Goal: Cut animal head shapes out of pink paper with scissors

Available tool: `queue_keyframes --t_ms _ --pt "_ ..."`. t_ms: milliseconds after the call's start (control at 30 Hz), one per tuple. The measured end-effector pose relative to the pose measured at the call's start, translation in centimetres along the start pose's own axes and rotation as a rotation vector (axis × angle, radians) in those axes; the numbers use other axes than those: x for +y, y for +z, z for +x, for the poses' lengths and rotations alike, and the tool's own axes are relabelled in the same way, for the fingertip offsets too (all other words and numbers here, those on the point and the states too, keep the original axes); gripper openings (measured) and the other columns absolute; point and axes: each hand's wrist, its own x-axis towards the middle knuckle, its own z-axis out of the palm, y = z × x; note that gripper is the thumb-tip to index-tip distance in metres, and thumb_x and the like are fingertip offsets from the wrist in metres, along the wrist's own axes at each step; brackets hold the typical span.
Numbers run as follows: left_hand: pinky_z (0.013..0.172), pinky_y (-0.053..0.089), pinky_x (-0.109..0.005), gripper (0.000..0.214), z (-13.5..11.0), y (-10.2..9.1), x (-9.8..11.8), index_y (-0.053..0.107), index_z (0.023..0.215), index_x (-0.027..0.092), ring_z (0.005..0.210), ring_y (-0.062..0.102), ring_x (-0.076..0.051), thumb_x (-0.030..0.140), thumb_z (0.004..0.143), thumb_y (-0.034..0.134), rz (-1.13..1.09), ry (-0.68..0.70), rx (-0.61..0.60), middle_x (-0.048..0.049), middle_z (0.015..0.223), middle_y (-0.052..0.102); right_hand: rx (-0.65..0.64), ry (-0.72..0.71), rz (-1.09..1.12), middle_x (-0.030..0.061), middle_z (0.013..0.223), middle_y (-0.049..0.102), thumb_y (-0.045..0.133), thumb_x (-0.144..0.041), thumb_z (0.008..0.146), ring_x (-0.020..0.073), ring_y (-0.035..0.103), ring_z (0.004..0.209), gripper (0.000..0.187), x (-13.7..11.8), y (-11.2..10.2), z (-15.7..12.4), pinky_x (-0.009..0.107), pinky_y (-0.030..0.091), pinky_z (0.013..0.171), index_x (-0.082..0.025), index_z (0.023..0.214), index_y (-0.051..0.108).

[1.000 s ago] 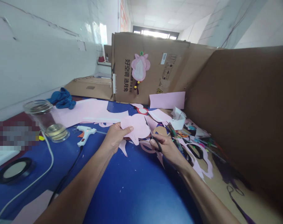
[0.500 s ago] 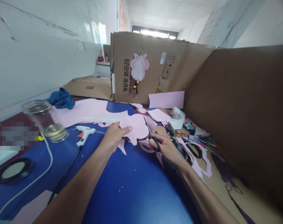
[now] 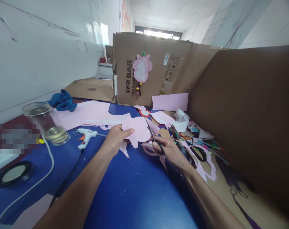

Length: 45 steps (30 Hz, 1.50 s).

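My left hand (image 3: 117,137) pinches a pink paper cutout (image 3: 140,128) with scalloped, rounded edges, the thumb lying on top. A pointed tab hangs from the cutout's lower side. My right hand (image 3: 167,146) grips a pair of scissors (image 3: 156,139) with black handles, blades pointing up and away along the cutout's right edge. Whether the blades touch the paper I cannot tell. Pink offcuts lie under and beside both hands. Left of my left hand rests a white glue gun (image 3: 86,137) with an orange trigger.
A cardboard box (image 3: 154,70) stands behind, a pink flower-like ornament (image 3: 142,68) on its face. At left are a glass jar (image 3: 45,124), a roll of black tape (image 3: 13,174) and cables. Scraps, a white container (image 3: 181,122) and more scissors (image 3: 239,203) lie at right.
The pink cutout has turned slightly in my left hand and shifted a little left. The scissors' tips have moved slightly left, with the blades looking a bit wider apart.
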Motion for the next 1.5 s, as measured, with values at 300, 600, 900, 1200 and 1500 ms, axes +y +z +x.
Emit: queue_keyframes --t_ms 300,600,900,1200,1500 --pt "0.064 0.06 -0.035 0.038 -0.1 0.1 0.3 0.079 0.091 0.012 0.069 0.073 -0.024 0.033 0.062 0.093 -0.035 -0.005 -0.004 -0.0139 0.087 0.081 0.002 0.042 0.049 -0.0023 0.067 0.049 0.073 -0.066 0.087 0.0132 0.037 0.064 0.05 -0.1 0.4 0.1 0.025 0.033 0.061 -0.016 0.09 0.075" --pt "0.065 0.061 -0.036 0.035 -0.1 0.3 0.1 0.08 0.091 0.012 0.072 0.075 -0.025 0.031 0.063 0.092 -0.039 -0.007 -0.002 -0.0144 0.089 0.081 -0.021 -0.005 0.019 -0.0012 0.067 0.047 0.068 -0.066 0.09 0.0148 0.038 0.067 0.053 -0.5 0.6 0.1 0.027 0.036 0.064 -0.019 0.067 0.058" --pt "0.063 0.061 -0.035 0.033 -0.1 0.3 0.2 0.079 0.09 0.012 0.067 0.073 -0.023 0.029 0.064 0.091 -0.048 0.0 -0.007 -0.0132 0.086 0.081 -0.024 -0.006 0.019 -0.0018 0.067 0.047 0.068 -0.059 0.094 0.0139 0.038 0.067 0.048 -0.5 0.4 0.1 0.027 0.034 0.064 -0.019 0.068 0.059" --pt "0.065 0.061 -0.036 0.035 0.1 0.0 0.0 0.08 0.091 0.012 0.068 0.073 -0.023 0.031 0.064 0.092 -0.034 -0.004 -0.037 -0.0137 0.088 0.081 -0.027 0.005 0.049 -0.0018 0.071 0.047 0.07 -0.059 0.093 0.0129 0.037 0.066 0.046 -0.2 0.3 0.1 0.027 0.032 0.062 -0.018 0.072 0.061" --pt "0.062 0.06 -0.033 0.033 0.1 -0.5 0.6 0.078 0.088 0.011 0.064 0.071 -0.021 0.028 0.063 0.092 -0.009 -0.025 -0.06 -0.0116 0.081 0.079 -0.05 0.03 0.04 -0.0018 0.07 0.051 0.071 -0.06 0.09 0.0123 0.039 0.066 0.045 -0.1 0.1 0.1 0.026 0.033 0.062 -0.017 0.079 0.066"
